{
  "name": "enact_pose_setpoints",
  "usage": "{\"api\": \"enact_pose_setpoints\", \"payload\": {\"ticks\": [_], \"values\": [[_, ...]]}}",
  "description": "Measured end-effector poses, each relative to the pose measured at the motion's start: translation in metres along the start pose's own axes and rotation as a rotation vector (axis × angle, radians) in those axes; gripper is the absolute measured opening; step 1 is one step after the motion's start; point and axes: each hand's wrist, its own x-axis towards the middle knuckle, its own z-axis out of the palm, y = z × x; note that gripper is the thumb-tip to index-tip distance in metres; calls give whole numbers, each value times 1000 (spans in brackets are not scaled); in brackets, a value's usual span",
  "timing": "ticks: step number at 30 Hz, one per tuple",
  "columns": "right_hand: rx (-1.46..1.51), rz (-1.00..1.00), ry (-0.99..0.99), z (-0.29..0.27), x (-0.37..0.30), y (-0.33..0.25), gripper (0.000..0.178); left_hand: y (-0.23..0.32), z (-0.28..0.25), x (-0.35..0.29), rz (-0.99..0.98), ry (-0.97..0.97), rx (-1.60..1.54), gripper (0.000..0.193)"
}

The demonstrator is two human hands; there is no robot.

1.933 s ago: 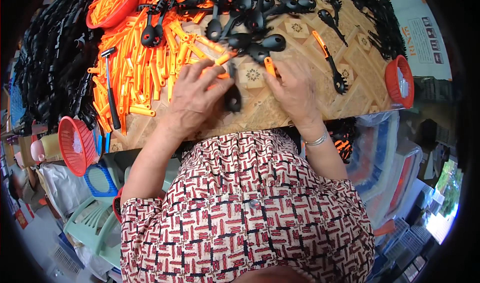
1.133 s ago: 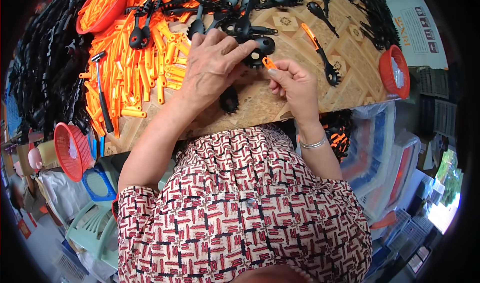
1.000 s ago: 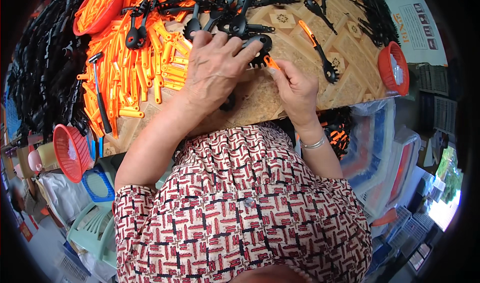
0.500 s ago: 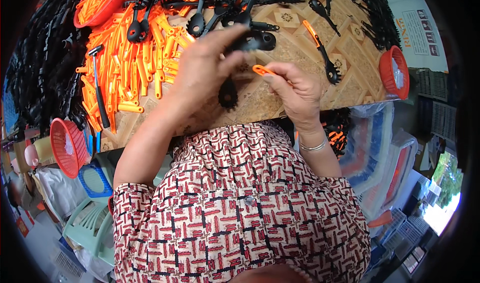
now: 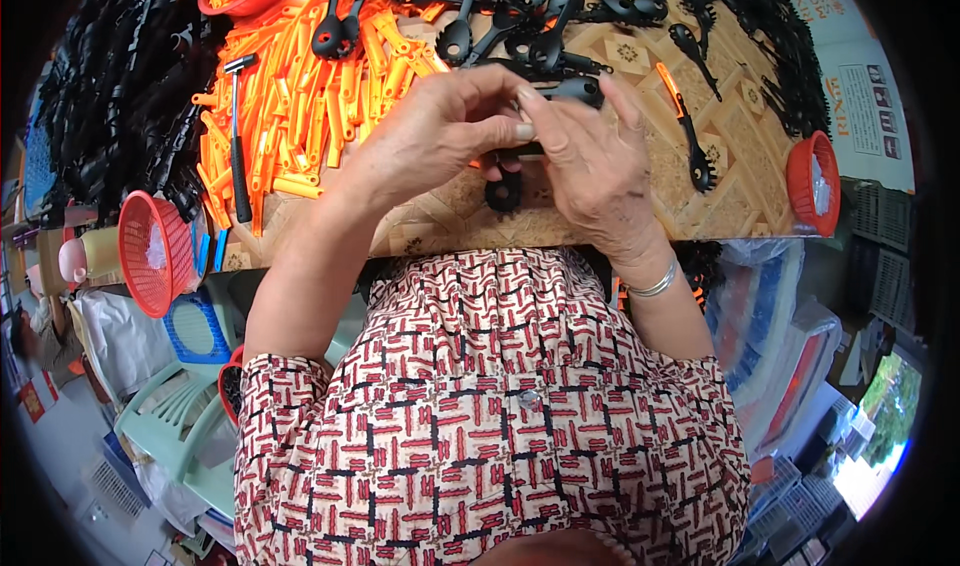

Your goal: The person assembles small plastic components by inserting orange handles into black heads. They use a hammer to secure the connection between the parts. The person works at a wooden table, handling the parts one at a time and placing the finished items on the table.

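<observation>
My left hand and my right hand meet over the near edge of the table. My left thumb and index finger pinch together against my right fingertips. What they hold is mostly hidden by the fingers; no orange shows between them. My right hand is slightly blurred, some of its fingers raised. Just below the hands shows a black utensil head with a hole; I cannot tell whether it is held or lying. Behind the fingers lies another black utensil. To the right rests a black pasta server with an orange handle piece.
A heap of orange handles covers the left, with a hammer on it. Black parts pile up farther left. Black spoons and servers crowd the back. Red baskets flank the table's front corners.
My right hand has moved up to meet my left, and the orange handle it held is out of sight. My left hand has slowed from a blur into a pinch. The whole view has shifted slightly.
</observation>
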Motion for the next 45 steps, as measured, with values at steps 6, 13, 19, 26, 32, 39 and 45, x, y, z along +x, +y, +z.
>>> {"api": "enact_pose_setpoints", "payload": {"ticks": [6,13,19,26,32,39,45], "values": [[306,399,-87,8,-34,10,28,-47,-40,27,372,663,1016,28],[203,338,89,57,3,31,15,-74,-25,96,760,376,1070,38],[235,526,87,55,-11,53,16,-37,-88,102,764,919,1430,40],[313,604,147,58,0,46,16,-26,-140,132,71,735,1430,75],[750,912,319,66,-7,62,29,-28,-37,140,553,599,1137,49],[1068,1095,448,56,-16,76,33,-34,28,112,787,278,877,59],[747,882,571,49,-5,60,21,-35,-5,69,798,492,1148,57]]}}
